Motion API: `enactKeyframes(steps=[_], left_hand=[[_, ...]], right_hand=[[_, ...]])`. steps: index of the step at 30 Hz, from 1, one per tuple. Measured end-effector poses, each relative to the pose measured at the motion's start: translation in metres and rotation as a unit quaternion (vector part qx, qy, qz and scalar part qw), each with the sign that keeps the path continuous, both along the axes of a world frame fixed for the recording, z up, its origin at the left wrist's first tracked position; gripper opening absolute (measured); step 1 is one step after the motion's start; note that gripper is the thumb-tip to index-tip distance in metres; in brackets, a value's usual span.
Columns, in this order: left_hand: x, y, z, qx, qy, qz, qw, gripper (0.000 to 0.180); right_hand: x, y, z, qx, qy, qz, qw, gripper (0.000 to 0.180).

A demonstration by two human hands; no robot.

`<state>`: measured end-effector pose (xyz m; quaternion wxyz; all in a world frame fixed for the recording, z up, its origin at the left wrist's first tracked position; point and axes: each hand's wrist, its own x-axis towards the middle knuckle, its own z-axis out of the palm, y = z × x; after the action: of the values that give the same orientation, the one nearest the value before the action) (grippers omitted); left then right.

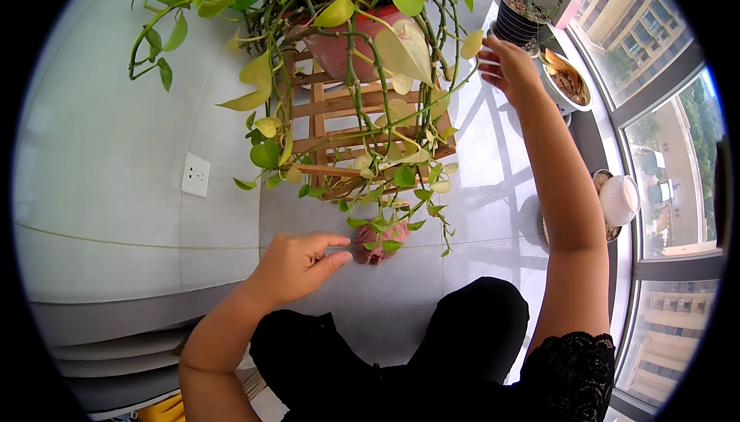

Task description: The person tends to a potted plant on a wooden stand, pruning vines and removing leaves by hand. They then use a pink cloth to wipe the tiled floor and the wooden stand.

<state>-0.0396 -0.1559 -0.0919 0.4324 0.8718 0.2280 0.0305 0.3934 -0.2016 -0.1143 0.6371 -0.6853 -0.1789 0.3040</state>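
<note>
A trailing vine plant with green and yellowing leaves (406, 60) spills from a red pot (358, 48) on a slatted wooden stand (317, 106). My right hand (509, 71) reaches to the plant's right side, its fingers curled around a thin vine stem beside a yellow leaf (472, 43). Low in front of the stand, my left hand (297, 266) has thumb and forefinger in a pinch, with a narrow pale strip between them that I cannot identify. Their tips meet the edge of a crumpled, fuzzy pink bundle (379, 243), partly covered by hanging leaves.
Along the window at right stand a dark striped pot (518, 23), a white pot with dry leaves (569, 83) and a white round container (619, 199). A tiled wall with a socket (196, 174) is at left. Below it are stacked grey cushions (123, 368).
</note>
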Motion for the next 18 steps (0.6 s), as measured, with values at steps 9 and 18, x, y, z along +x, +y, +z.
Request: enactKeyframes(steps=[9,18], left_hand=[[0.013,0.027,-0.055,-0.055,0.105,-0.02,0.993,0.025],[0.042,-0.019,-0.067,-0.219,0.159,-0.168,0.948,0.027]], right_hand=[[-0.121,-0.124,-0.086,-0.171,0.1,0.351,0.915,0.041],[-0.161,-0.124,-0.085,0.11,0.375,0.348,0.852,0.03]])
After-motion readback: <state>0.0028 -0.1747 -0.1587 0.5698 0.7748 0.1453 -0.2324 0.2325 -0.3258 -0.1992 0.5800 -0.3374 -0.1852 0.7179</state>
